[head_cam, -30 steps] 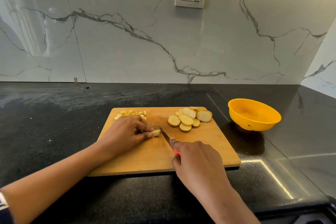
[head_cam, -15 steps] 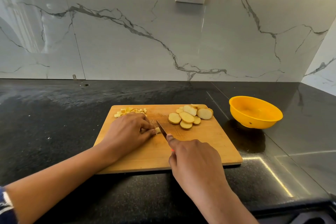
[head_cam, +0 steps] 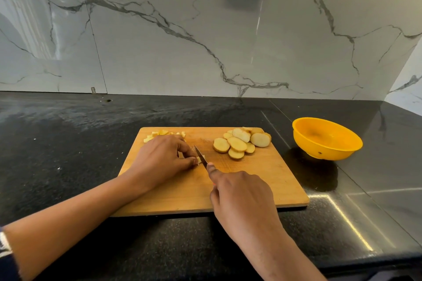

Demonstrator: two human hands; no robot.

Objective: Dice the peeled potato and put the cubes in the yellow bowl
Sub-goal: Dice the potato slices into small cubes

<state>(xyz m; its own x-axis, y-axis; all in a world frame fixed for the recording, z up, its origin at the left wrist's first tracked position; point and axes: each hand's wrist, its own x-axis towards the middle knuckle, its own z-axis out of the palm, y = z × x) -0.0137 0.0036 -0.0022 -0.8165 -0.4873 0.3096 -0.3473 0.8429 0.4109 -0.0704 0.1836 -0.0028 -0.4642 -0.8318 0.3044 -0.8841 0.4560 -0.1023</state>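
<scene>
Since the earlier frame the knife (head_cam: 201, 154) has slid closer to the left fingertips, and less of the potato piece (head_cam: 200, 160) shows beyond them. The left hand (head_cam: 159, 162) pinches that small piece down on the wooden cutting board (head_cam: 262, 180), a little left of the board's middle, with its fingers curled. The right hand (head_cam: 242, 198), over the board's near edge, is wrapped round the knife handle, which is almost wholly hidden. Its forefinger lies stretched toward the blade.

The blade stands at the piece, just beside the left fingertips. A small heap of potato cubes (head_cam: 163, 133) lies at the board's far left corner, and a pile of round potato slices (head_cam: 239, 143) lies toward its far right corner. The yellow bowl (head_cam: 328, 153) sits on the black countertop (head_cam: 68, 143) beyond the board's right edge, with no cubes in it.

Dicing seems under way but far from finished. The next cut calls for a short downward press, with the left fingertips tucked back from the blade.
</scene>
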